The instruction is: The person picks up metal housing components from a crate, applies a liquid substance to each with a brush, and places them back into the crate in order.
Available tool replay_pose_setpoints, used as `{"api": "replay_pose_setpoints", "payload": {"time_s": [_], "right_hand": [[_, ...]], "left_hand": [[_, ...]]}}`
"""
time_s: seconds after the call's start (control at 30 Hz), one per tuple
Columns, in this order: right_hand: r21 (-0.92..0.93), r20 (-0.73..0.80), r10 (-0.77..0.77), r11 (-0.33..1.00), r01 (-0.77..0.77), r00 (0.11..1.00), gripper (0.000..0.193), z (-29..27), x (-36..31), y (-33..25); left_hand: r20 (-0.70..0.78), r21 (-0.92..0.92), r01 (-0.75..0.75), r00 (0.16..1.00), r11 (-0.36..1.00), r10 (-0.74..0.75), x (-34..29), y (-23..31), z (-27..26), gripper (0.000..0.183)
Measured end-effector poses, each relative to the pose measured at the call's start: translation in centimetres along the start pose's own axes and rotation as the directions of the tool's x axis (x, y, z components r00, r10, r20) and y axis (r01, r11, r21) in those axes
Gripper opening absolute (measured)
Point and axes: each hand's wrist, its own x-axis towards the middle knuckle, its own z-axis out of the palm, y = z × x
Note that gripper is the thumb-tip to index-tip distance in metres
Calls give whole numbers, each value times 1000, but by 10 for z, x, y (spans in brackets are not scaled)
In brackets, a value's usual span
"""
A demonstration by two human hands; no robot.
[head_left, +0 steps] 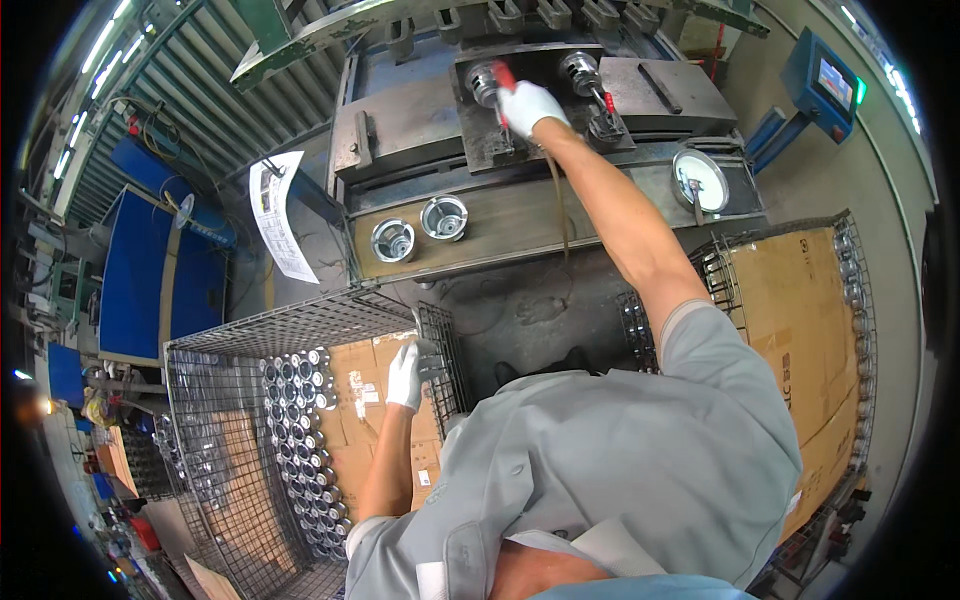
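Note:
My right hand (530, 108), in a white glove, is closed round a red tool (503, 75) over the left metal cup (482, 86) on the machine's fixture plate. Most of the tool is hidden by the hand, and a brown hose (558, 195) hangs down below my wrist. To its right, a second metal cup (579, 72) sits by a red-handled clamp (609, 103). My left hand (404, 376), also gloved, hangs low over the left wire basket (235, 335). Its fingers are apart, with greyish tips, and I see nothing held in them.
Two loose metal cups (443, 217) stand on the bench ledge (500, 247). A pot of white liquid (700, 181) is at the ledge's right. Cardboard (800, 340) covers the right basket; many metal cups (300, 440) fill the left. A control screen (833, 82) stands far right.

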Motion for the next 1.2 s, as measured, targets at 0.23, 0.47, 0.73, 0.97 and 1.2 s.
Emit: {"api": "replay_pose_setpoints", "payload": {"time_s": [0.23,0.47,0.73,0.97,1.2], "right_hand": [[-31,-162,230,971,-238,960,54,-51,-18,30],[125,-289,338,941,-315,896,42,-78,-81,188],[307,-467,590,807,-505,658,36,27,-241,332],[263,153,816,510,-819,557,55,5,-254,342],[311,-426,-220,875,371,877,30,-35,-87,130]], "left_hand": [[-7,-13,-93,996,996,93,10,11,-28,38],[76,-48,-118,990,992,122,36,28,-18,34],[-26,137,-453,887,881,460,102,132,68,34],[-137,341,-658,672,671,728,170,202,143,39],[-267,424,-652,574,629,774,220,255,205,38]]}}
